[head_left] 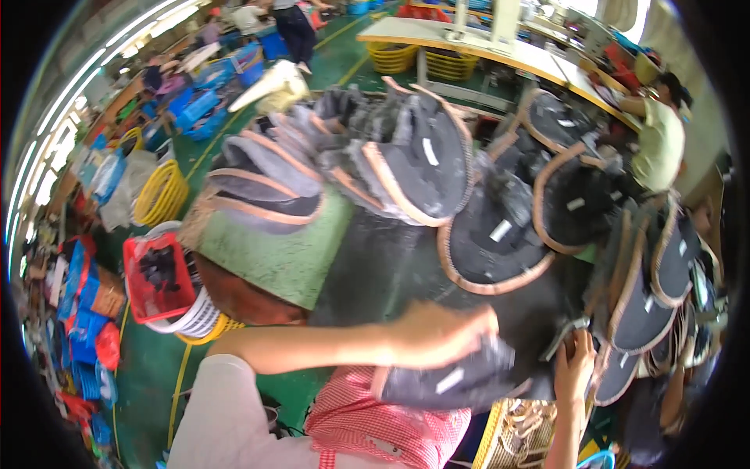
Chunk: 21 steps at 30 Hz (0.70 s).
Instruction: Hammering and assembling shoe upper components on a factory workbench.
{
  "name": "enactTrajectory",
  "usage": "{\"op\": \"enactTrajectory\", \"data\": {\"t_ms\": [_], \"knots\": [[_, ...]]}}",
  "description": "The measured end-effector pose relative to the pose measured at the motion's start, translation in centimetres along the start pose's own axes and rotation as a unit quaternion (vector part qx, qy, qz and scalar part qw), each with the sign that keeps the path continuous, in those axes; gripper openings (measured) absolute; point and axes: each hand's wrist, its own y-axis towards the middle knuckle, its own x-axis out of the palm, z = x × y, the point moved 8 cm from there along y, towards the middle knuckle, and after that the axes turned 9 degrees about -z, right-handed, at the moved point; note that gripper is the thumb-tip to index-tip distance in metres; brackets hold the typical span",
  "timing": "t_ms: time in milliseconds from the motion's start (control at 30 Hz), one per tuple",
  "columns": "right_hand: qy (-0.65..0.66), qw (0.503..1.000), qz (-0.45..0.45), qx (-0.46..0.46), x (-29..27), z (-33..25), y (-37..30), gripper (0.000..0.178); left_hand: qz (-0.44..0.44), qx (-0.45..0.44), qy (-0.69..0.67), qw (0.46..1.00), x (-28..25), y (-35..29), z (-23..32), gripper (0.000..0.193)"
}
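1. A red crate (158,279) sits at the left on a white ring-shaped basket (195,316), with dark pieces inside it.
2. A yellow coiled basket (162,194) stands further back on the green floor (148,375).
3. Blue bags and crates (199,105) lie piled along the upper left.
4. Two yellow baskets (422,61) sit under a long pale table (484,48) at the top.
5. A person in a light green shirt (658,144) sits at the right.
6. A woven straw basket (522,438) shows at the bottom edge.
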Motion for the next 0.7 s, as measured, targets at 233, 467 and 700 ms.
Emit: {"op": "enactTrajectory", "data": {"t_ms": [233,467,700], "knots": [[-0.051,0.997,0.029,0.043,-0.5,3.5,-1.7,0.030,0.355,-0.113,0.258,0.891,-22.1,0.5,-6.8,0.027],[0.079,0.996,0.047,-0.013,-1.0,-1.6,2.6,0.032,0.218,0.062,0.434,0.872,-10.4,5.5,-3.3,0.044],[0.188,0.962,-0.009,-0.200,5.4,-10.2,18.1,0.059,0.239,-0.034,0.483,0.842,-15.9,5.1,-13.8,0.069]]}}
